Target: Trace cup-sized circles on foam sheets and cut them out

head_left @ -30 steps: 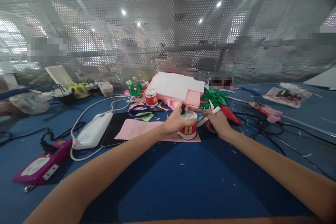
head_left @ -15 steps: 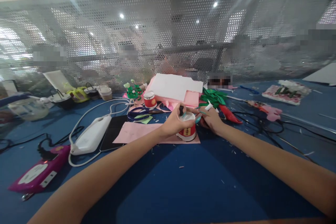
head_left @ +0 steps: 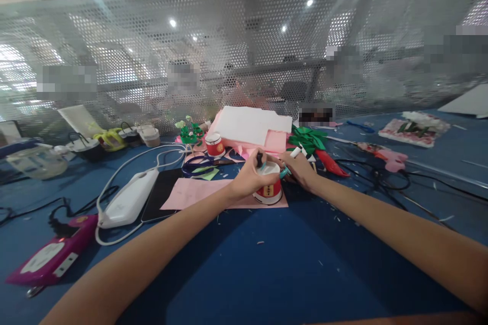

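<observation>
Left hand [head_left: 247, 179] clamped on red-white cup [head_left: 269, 193], cup on pink sheet [head_left: 186, 194]. Right hand [head_left: 301, 168] at cup's 2 o'clock, pinching white stick [head_left: 295, 152].

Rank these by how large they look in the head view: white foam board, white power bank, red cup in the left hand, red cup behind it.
1. white foam board
2. white power bank
3. red cup in the left hand
4. far red cup; it is farther away, so true size may match.

Both bare arms extend forward, forearms converging. Left hand [head_left: 247, 179] — fingers curled in a grip. Right hand [head_left: 301, 168] — fingers closed, set just beside the left hand.
</observation>
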`<state>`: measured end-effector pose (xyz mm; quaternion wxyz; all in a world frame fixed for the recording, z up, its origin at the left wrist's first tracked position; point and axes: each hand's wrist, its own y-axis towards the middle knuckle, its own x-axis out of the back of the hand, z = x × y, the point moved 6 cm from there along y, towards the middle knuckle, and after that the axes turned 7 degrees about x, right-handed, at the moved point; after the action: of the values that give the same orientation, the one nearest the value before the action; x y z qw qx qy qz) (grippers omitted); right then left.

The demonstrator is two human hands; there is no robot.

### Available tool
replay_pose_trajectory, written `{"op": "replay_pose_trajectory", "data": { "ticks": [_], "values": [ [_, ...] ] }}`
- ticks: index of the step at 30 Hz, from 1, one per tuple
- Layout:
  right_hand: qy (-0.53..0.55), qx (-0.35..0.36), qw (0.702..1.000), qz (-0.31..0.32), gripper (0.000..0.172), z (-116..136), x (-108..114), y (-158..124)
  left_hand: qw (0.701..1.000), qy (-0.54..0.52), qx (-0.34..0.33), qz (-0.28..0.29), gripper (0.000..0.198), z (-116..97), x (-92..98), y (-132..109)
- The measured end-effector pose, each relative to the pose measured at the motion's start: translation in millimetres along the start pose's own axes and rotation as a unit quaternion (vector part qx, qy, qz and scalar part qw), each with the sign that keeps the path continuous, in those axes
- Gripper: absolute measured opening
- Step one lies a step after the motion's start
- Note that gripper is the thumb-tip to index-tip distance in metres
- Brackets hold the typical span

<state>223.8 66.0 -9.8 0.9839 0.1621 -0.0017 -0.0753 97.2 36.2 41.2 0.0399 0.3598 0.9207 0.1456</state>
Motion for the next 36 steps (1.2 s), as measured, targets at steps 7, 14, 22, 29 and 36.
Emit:
{"op": "replay_pose_trajectory", "data": {
  "ticks": [7,14,22,29,36],
  "values": [
    [-0.017,0.013,1.0,-0.014,0.029,8.6,4.7,-13.6,1.0,-0.003,-0.013,0.011,0.042,2.2,0.7,0.2],
    [-0.054,0.008,0.998,-0.04,0.027,14.7,15.6,-34.2,1.0,0.003,-0.005,0.004,0.042,3.3,1.3,-0.1],
    [-0.097,-0.001,0.995,-0.036,0.033,24.0,21.3,-58.4,1.0,0.005,-0.007,0.007,0.042,2.7,1.2,-1.1],
    [-0.213,0.174,0.961,-0.036,0.041,62.8,23.8,-87.9,0.999,-0.016,-0.024,0.015,0.042,4.4,2.5,-1.0],
    [-0.385,0.473,0.774,0.17,0.012,102.4,-27.9,-141.8,0.999,-0.038,-0.021,0.018,0.044,7.7,3.1,-1.8]
  ]
}}
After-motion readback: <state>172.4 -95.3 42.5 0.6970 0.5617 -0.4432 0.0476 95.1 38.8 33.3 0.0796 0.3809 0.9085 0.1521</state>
